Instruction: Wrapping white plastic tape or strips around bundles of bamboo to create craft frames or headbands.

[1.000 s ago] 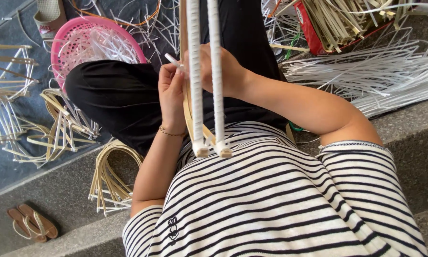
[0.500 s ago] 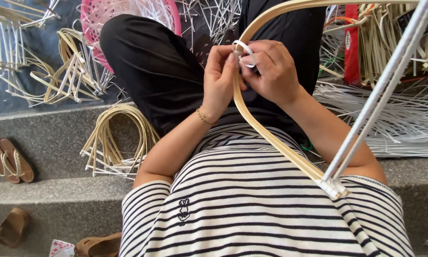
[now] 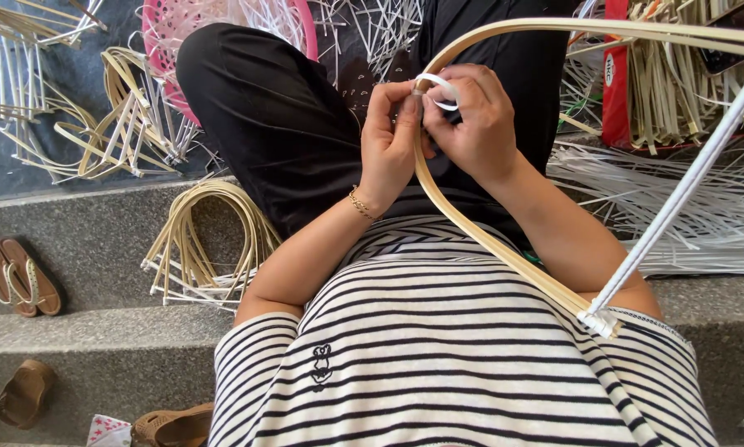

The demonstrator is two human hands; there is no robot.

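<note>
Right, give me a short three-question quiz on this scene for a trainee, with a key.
1. True or false: both hands pinch a thin white strip against the curved tan cane.
2. Which wrist wears a bracelet? A) left B) right C) neither
3. Fill in: the pink basket lies beyond the person's black-trousered ____.

Key
1. True: the left hand and right hand meet at the strip on the cane.
2. A.
3. Knee.
</note>
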